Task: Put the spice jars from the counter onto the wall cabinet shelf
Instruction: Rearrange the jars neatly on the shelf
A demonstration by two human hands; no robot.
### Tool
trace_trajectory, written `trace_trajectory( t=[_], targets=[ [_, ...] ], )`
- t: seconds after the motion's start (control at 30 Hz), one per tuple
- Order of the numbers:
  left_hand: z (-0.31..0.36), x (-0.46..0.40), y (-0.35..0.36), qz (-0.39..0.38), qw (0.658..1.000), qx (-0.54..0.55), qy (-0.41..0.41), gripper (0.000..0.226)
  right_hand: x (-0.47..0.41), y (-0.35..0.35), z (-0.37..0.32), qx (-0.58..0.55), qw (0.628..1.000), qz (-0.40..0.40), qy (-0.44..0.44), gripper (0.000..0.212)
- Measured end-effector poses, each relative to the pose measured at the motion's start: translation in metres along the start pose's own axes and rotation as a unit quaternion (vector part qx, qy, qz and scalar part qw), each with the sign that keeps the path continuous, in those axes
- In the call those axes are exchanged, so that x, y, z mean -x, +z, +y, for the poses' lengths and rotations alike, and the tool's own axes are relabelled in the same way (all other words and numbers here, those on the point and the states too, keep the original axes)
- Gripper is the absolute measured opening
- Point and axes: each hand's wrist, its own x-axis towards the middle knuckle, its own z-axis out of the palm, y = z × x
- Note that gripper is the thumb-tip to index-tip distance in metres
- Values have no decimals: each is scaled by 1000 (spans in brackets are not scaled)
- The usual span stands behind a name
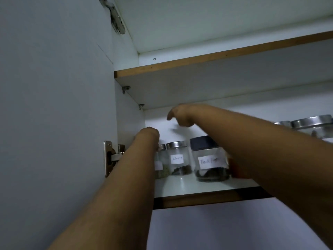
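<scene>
I look up into the wall cabinet. On the lower shelf (182,187) stand three spice jars in a row: a silver-lidded jar (163,165) half hidden by my left forearm, a silver-lidded jar labelled cloves (178,158), and a larger black-lidded jar (210,159) with a handwritten label. My left hand (147,133) reaches in beside the leftmost jar; its fingers are hidden behind the wrist. My right hand (180,114) hovers above the jars, blurred, fingers hanging loosely and holding nothing. Something orange (235,168) peeks out behind my right forearm.
Steel-lidded containers (312,124) stand at the far right of the same shelf. An upper shelf (198,64) spans above. The open cabinet door (54,105) is on the left, with its hinge (110,157) close to my left forearm.
</scene>
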Motion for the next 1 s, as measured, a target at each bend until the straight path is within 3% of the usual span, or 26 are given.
trace_trajectory(
  t=[0.1,0.23,0.37,0.43,0.63,0.73,1.0],
  targets=[
    [-9,-21,15,10,1000,-3,3,55,31,-33,32,-55,998,37,9,46],
    [1,-8,-6,108,978,172,54,74,72,-53,75,-30,999,-19,32,31],
    [31,27,-50,133,923,314,179,24,101,-52,104,-70,994,-80,37,26],
    [53,48,-69,107,921,301,222,16,110,-46,107,-79,990,-113,31,27],
    [86,62,-87,3,962,148,230,34,116,-26,94,-8,980,-197,19,42],
    [92,56,-76,44,967,85,235,35,115,-21,88,66,983,-174,3,39],
    [106,7,-45,57,969,131,200,31,81,22,85,111,983,-133,55,26]
  ],
)
